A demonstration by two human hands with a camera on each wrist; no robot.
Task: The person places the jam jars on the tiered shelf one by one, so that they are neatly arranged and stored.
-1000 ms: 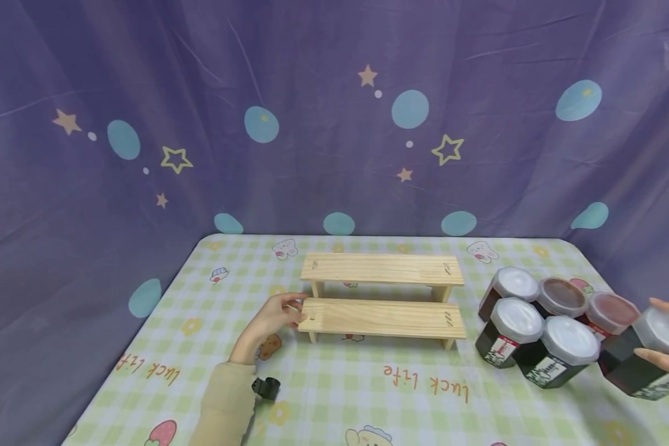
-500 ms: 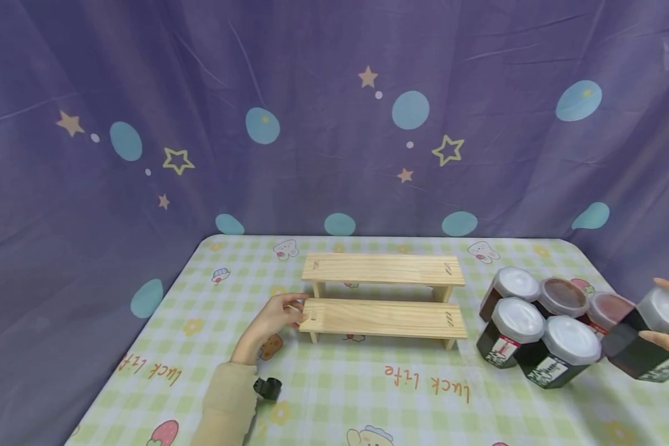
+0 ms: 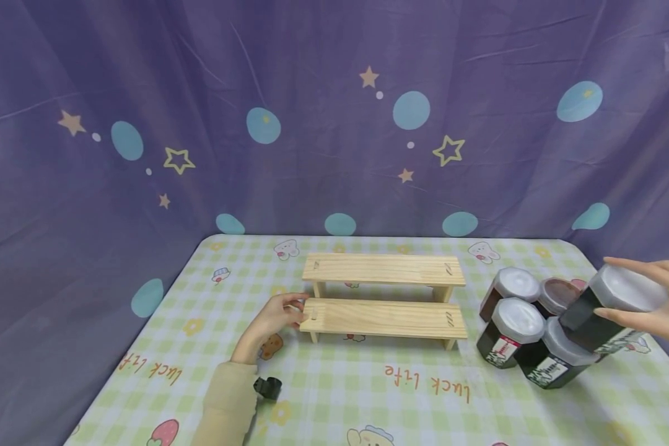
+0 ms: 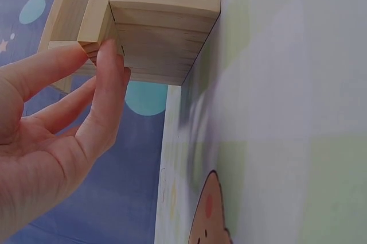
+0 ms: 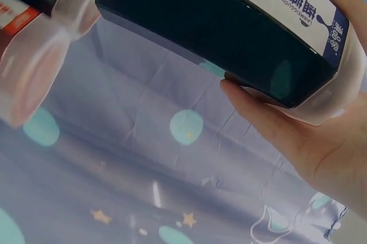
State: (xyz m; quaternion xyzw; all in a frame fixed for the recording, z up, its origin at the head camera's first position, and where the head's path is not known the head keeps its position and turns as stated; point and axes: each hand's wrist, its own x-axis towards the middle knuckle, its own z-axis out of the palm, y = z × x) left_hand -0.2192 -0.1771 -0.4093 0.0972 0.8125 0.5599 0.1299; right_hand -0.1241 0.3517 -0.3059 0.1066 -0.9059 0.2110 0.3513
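Right hand has a dark jar with a frosted lid gripped near the top between thumb and fingers, tilted, at the right edge of a bunch of other jars on the table. Can't really tell if they're touching. Left hand is pinching the left end of the lower board on a two-step wooden rack, just left of the jars.

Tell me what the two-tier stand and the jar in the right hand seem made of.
Two-tier stand: pale, smooth, seemingly unpainted wood; grain lines run along its boards. Jar: probably plastic, perhaps glass; its dark side is glossy and reflective. Lid: likely plastic, whitish and cloudy.
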